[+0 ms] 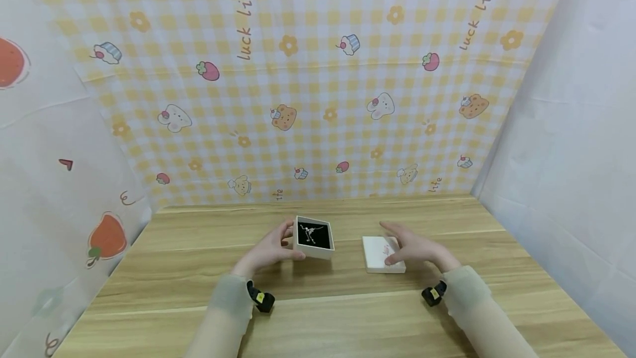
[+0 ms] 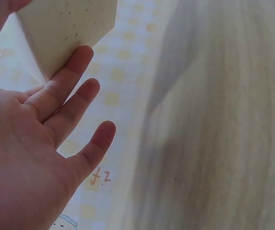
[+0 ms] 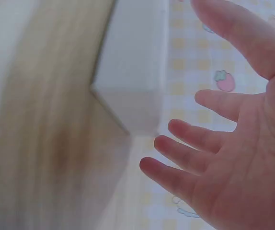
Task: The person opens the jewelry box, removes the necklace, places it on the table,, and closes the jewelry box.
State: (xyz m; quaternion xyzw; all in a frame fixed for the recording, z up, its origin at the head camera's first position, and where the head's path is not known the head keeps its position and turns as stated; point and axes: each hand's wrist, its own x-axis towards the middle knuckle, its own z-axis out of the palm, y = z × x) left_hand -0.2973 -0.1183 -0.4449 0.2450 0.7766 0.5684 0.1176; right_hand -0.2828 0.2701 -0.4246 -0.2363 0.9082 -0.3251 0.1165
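My left hand [image 1: 270,247] holds a small white jewelry box [image 1: 318,253] by its left side, tilted and raised off the table. Inside, a silvery chain piece of jewelry [image 1: 310,232] lies on a black insert. The left wrist view shows the box's speckled underside [image 2: 75,28] against a finger, with the other fingers spread below it. Flat on the table lies the white lid [image 1: 375,253], printed with small pink lettering. Over its right part hovers my right hand [image 1: 414,246]; in the right wrist view its fingers [image 3: 200,139] are spread apart beside the lid, gripping nothing.
Both things are on or above a wood-grain table [image 1: 328,319]. A yellow checked cloth [image 1: 308,82] hangs behind it, with white cloths at the left and right sides. Each wrist wears a small black camera.
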